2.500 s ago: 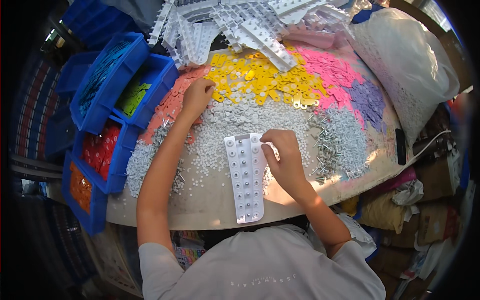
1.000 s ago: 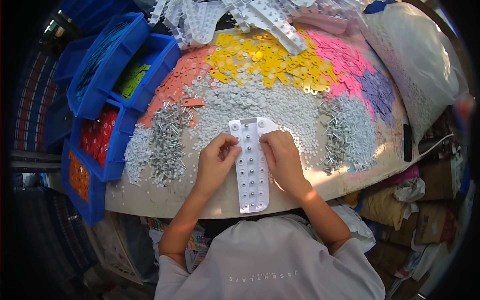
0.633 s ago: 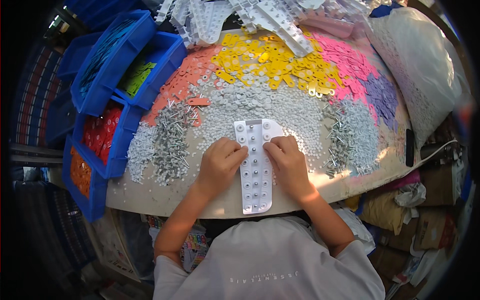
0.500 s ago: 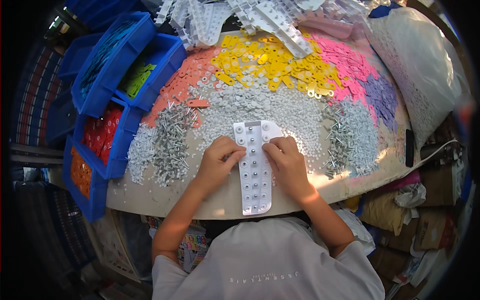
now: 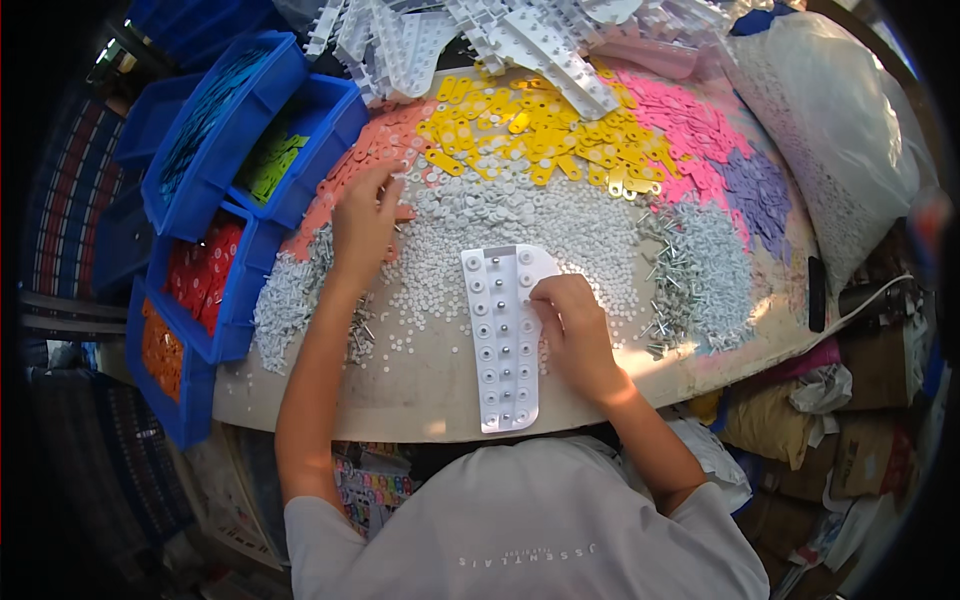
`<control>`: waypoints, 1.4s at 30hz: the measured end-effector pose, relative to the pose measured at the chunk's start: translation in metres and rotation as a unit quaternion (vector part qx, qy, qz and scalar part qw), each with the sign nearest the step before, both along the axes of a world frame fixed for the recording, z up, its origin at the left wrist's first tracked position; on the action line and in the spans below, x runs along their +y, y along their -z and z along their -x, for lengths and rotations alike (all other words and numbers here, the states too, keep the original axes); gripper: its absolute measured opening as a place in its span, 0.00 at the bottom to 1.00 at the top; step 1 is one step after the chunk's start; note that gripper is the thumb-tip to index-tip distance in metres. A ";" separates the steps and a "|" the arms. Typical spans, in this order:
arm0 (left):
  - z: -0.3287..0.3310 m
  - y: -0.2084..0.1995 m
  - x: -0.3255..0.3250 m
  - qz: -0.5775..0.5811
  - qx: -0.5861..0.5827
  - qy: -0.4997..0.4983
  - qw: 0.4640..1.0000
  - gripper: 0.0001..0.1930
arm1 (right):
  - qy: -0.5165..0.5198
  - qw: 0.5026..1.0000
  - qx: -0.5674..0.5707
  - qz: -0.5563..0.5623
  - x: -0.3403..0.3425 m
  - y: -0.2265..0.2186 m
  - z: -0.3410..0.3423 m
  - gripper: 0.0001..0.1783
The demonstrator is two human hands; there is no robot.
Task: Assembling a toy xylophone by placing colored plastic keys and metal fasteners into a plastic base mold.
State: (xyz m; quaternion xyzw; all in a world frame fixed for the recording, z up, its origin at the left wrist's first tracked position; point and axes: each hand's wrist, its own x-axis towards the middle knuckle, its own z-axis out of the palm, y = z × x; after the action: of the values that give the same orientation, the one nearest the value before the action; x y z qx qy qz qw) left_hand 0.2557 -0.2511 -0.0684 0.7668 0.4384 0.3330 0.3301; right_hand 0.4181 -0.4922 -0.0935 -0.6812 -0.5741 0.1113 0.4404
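Note:
A long white plastic piece (image 5: 505, 340) lies at the table's near edge, lengthwise towards me. Metal pin heads run down its middle, with white round washers along both sides. My right hand (image 5: 575, 325) is at its right edge, fingers curled and tips pinched together over the washer row; anything between them is hidden. My left hand (image 5: 362, 225) reaches over the far left, fingers bent and apart, beside the salmon tags (image 5: 385, 135) and the white washers (image 5: 480, 205). Below its wrist lie metal pins (image 5: 360, 330), partly covered by the forearm.
Blue bins (image 5: 240, 290) with coloured tags stand at the left. Yellow tags (image 5: 540, 130), pink tags (image 5: 680, 120) and purple tags (image 5: 755, 190) are heaped farther back. White studded racks (image 5: 540, 45) pile up behind them. A clear plastic sack (image 5: 830, 130) leans at the right.
My left hand has left the white piece and moved away and left to the salmon tags and washers. My right hand stays at the piece's right edge. The piece has shifted slightly left.

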 end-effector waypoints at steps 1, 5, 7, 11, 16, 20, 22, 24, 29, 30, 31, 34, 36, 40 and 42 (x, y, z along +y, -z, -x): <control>0.000 0.006 0.020 -0.002 -0.001 0.001 1.000 0.07 | 0.001 1.000 -0.001 -0.002 0.000 -0.001 -0.002 0.08; 0.012 0.043 0.072 -0.189 0.139 0.031 0.972 0.07 | 0.069 0.996 0.049 -0.008 0.004 -0.008 -0.022 0.07; 0.009 0.047 0.076 -0.196 0.176 0.056 0.963 0.07 | 0.048 0.997 -0.059 0.022 0.005 -0.008 -0.043 0.09; 0.009 0.048 0.078 -0.138 0.169 0.048 0.975 0.07 | 0.059 0.990 -0.123 0.023 0.029 -0.018 -0.062 0.07; -0.001 0.023 0.045 -0.094 0.124 0.034 0.987 0.07 | 0.073 0.982 -0.173 -0.004 0.103 -0.005 -0.096 0.07; 0.005 -0.009 -0.034 0.037 -0.018 0.099 0.994 0.06 | 0.075 0.979 -0.181 0.064 0.143 0.009 -0.103 0.05; 0.012 -0.015 -0.072 0.035 -0.024 0.136 0.990 0.06 | 0.075 0.973 -0.195 0.095 0.149 0.015 -0.104 0.05; 0.019 -0.012 -0.095 0.053 -0.022 0.166 0.984 0.06 | 0.081 0.969 -0.209 0.100 0.152 0.018 -0.106 0.05; 0.033 0.000 -0.123 0.084 -0.030 0.251 0.964 0.06 | 0.066 0.986 -0.110 0.105 0.141 0.003 -0.096 0.06; 0.035 0.002 -0.126 0.075 -0.016 0.257 0.963 0.06 | 0.058 0.992 -0.077 0.083 0.133 -0.001 -0.091 0.06; 0.035 0.002 -0.127 0.066 -0.005 0.265 0.962 0.05 | 0.035 0.996 -0.052 0.057 0.121 -0.010 -0.085 0.05; 0.036 0.011 -0.130 0.078 -0.010 0.240 0.968 0.05 | -0.027 1.000 -0.001 0.001 0.071 -0.031 -0.050 0.06; 0.035 0.013 -0.133 0.102 -0.011 0.229 0.968 0.05 | -0.088 0.996 0.002 0.019 0.039 -0.037 -0.033 0.08; 0.032 0.014 -0.137 0.146 0.005 0.207 0.967 0.04 | -0.146 0.981 0.044 0.122 0.001 -0.038 -0.018 0.07; 0.031 0.010 -0.137 0.158 0.010 0.198 0.967 0.04 | -0.155 0.982 0.050 0.094 -0.003 -0.035 -0.012 0.07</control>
State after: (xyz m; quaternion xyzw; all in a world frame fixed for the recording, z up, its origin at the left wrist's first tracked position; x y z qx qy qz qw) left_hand 0.2251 -0.3884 -0.0787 0.7797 0.3280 0.1801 0.5020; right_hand 0.4301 -0.4956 -0.0585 -0.6157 -0.6370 0.2659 0.3801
